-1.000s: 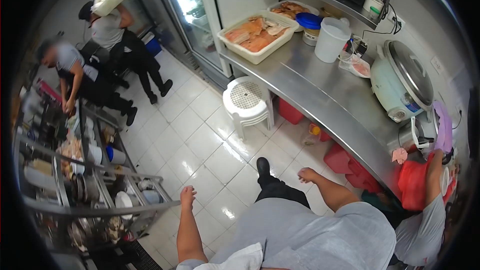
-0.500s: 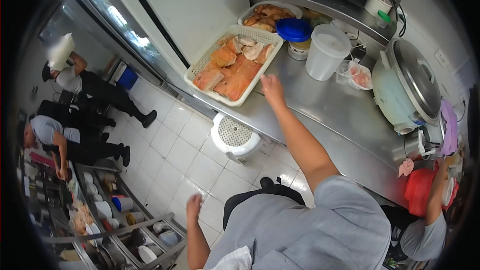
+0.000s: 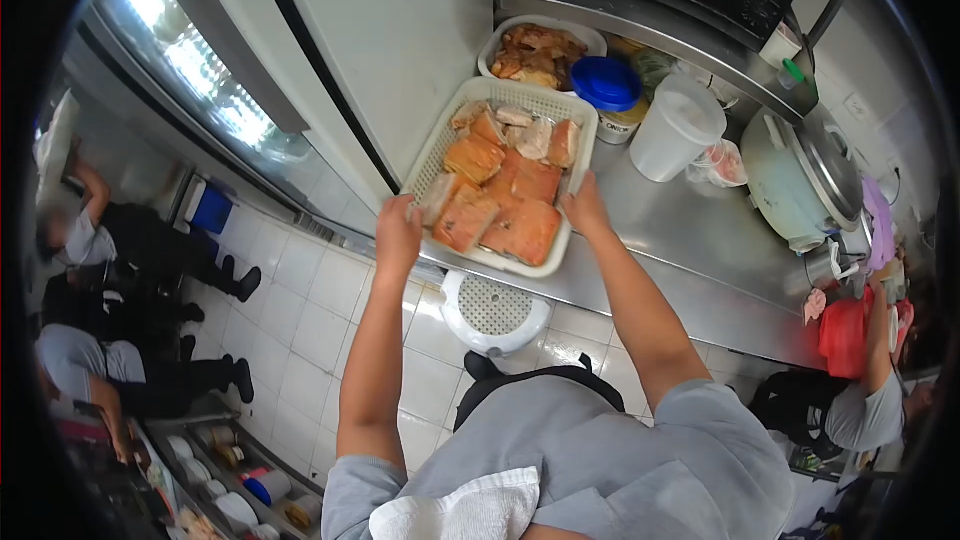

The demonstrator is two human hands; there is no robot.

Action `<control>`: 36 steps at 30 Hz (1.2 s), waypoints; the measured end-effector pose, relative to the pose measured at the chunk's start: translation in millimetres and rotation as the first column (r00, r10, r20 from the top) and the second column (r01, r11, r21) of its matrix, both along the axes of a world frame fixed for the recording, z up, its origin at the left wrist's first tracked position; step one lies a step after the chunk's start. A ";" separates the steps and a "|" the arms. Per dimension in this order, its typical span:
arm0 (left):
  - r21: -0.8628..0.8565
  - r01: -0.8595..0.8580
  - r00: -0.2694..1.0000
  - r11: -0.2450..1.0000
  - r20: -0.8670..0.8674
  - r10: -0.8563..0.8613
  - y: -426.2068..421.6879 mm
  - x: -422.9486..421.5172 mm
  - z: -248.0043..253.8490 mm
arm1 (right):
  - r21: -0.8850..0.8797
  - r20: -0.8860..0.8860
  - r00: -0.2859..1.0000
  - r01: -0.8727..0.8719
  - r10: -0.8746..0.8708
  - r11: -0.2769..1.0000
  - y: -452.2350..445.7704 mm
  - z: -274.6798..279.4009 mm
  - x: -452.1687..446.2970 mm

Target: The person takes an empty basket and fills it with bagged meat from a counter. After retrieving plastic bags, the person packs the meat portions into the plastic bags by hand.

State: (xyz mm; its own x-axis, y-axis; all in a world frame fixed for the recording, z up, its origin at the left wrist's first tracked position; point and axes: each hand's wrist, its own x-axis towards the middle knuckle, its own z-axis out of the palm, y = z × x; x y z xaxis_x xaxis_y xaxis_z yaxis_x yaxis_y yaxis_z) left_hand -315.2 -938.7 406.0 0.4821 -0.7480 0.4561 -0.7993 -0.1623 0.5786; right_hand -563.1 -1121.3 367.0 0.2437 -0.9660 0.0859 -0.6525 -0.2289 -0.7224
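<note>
A cream perforated plastic basket (image 3: 420,162) full of orange-pink fish pieces (image 3: 525,230), which look like salmon, is at the front edge of the steel counter. My left hand (image 3: 399,230) grips the basket's near left corner. On the opposite side, my right hand (image 3: 587,206) is closed on the rim. The fingers under the rim are partly hidden. Whether the basket rests on the counter or is slightly raised, I cannot tell. Behind it stands a white tub (image 3: 592,41) of brownish meat pieces.
Right of the basket are a blue-lidded jar (image 3: 607,86), a translucent bucket (image 3: 677,128) and a large lidded cooker (image 3: 805,175). A white stool (image 3: 493,312) stands below the counter edge. A refrigerator door (image 3: 345,50) is left. Other people work at left and far right.
My left hand has come up from low beside my body to the basket's left corner. My right hand has closed on the basket's right rim. The camera view has shifted.
</note>
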 end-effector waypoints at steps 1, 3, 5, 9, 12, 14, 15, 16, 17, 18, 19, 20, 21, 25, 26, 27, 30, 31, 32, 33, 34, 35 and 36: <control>-0.002 0.011 1.000 1.000 -0.008 -0.011 -11.1 7.9 -4.6 | 0.041 -0.031 0.999 -0.029 0.030 0.999 2.0 4.0 -3.7; 0.158 0.074 0.997 0.985 -0.032 -0.070 -25.6 14.2 -11.1 | 0.059 -0.052 0.998 -0.021 0.024 0.998 13.4 15.6 -12.4; 0.202 0.066 0.998 0.977 -0.030 -0.061 -37.9 14.0 -9.1 | 0.076 -0.068 0.998 -0.010 0.016 0.997 21.3 15.4 -23.3; 0.209 0.026 0.996 0.978 0.080 -0.044 -48.6 5.7 3.4 | 0.018 -0.065 0.997 0.038 -0.037 0.999 40.3 17.5 -51.9; 0.341 0.082 0.996 0.936 0.009 -0.090 -57.4 5.6 0.4 | 0.061 -0.061 0.997 0.060 -0.056 0.996 48.3 17.2 -71.7; 0.443 0.141 0.990 0.885 -0.080 -0.118 -63.7 -0.1 1.7 | 0.007 -0.102 0.986 0.131 -0.129 0.991 51.6 13.7 -83.5; 0.456 0.124 0.992 0.881 -0.091 -0.093 -64.6 -9.2 3.2 | 0.011 -0.103 0.986 0.136 -0.134 0.991 52.8 13.2 -91.3; 0.471 0.107 0.993 0.876 -0.102 -0.067 -64.3 -19.4 4.3 | -0.007 -0.134 0.975 0.176 -0.175 0.984 55.2 14.1 -99.7; 0.473 0.113 0.993 0.874 -0.074 -0.088 -65.9 -25.2 2.3 | -0.022 -0.166 0.961 0.220 -0.220 0.975 57.3 15.4 -101.3; 0.479 0.121 0.992 0.870 -0.073 -0.098 -68.4 -32.0 0.5 | -0.015 -0.166 0.959 0.230 -0.229 0.973 59.0 18.3 -101.8; 0.501 0.099 0.995 0.860 -0.029 -0.098 -70.4 -40.5 -1.4 | -0.014 -0.237 0.934 0.274 -0.269 0.962 61.8 24.6 -104.0; 0.523 0.079 0.995 0.849 0.009 -0.098 -71.7 -44.2 -2.7 | -0.017 -0.312 0.900 0.316 -0.305 0.949 65.0 31.3 -103.7; 0.531 0.079 0.995 0.844 0.016 -0.103 -73.6 -47.2 -4.6 | -0.042 -0.318 0.890 0.330 -0.326 0.943 67.4 34.3 -103.4; 0.557 0.076 0.997 0.827 -0.024 -0.075 -79.0 -46.1 0.5 | -0.049 -0.383 0.854 0.362 -0.352 0.931 58.4 32.6 -103.5; 0.549 0.082 0.996 0.832 -0.061 -0.058 -79.7 -46.4 1.9 | -0.023 -0.383 0.855 0.370 -0.350 0.929 54.9 29.6 -106.9; 0.541 0.083 0.995 0.837 -0.094 -0.037 -79.8 -47.3 3.1 | 0.004 -0.379 0.859 0.374 -0.345 0.927 50.8 27.0 -110.0; 0.548 0.120 0.981 0.828 -0.193 -0.015 -81.0 -48.2 3.7 | 0.074 -0.336 0.881 0.378 -0.334 0.923 46.5 29.6 -116.5; 0.553 0.125 0.980 0.824 -0.199 -0.016 -82.7 -43.8 4.0 | 0.090 -0.321 0.890 0.368 -0.323 0.925 45.3 33.0 -114.3; 0.567 0.136 0.979 0.812 -0.203 -0.022 -84.0 -43.4 2.8 | 0.092 -0.326 0.889 0.369 -0.322 0.925 44.5 34.3 -114.3; 0.583 0.148 0.978 0.799 -0.209 -0.028 -84.6 -43.9 1.1 | 0.105 -0.336 0.890 0.360 -0.307 0.927 44.4 35.3 -115.0; 0.587 0.150 0.977 0.796 -0.214 -0.026 -85.3 -43.5 0.0 | 0.118 -0.347 0.891 0.350 -0.291 0.929 43.9 36.7 -114.9; 0.556 0.154 0.972 0.817 -0.234 -0.024 -85.8 -43.2 -1.1 | 0.121 -0.354 0.891 0.346 -0.286 0.930 43.0 37.7 -114.9; 0.526 0.156 0.967 0.836 -0.253 -0.021 -85.7 -43.0 -2.5 | 0.121 -0.349 0.891 0.352 -0.292 0.928 42.9 37.6 -114.9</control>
State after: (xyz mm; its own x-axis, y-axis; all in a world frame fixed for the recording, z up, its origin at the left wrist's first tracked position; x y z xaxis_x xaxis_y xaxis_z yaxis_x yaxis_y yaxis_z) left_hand -358.2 -1024.4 403.5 0.4416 -0.8854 -0.1449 -0.6819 -0.4362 0.5871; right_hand -677.9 -1078.4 404.6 -0.0980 -0.9877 -0.1219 -0.8700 0.1445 -0.4714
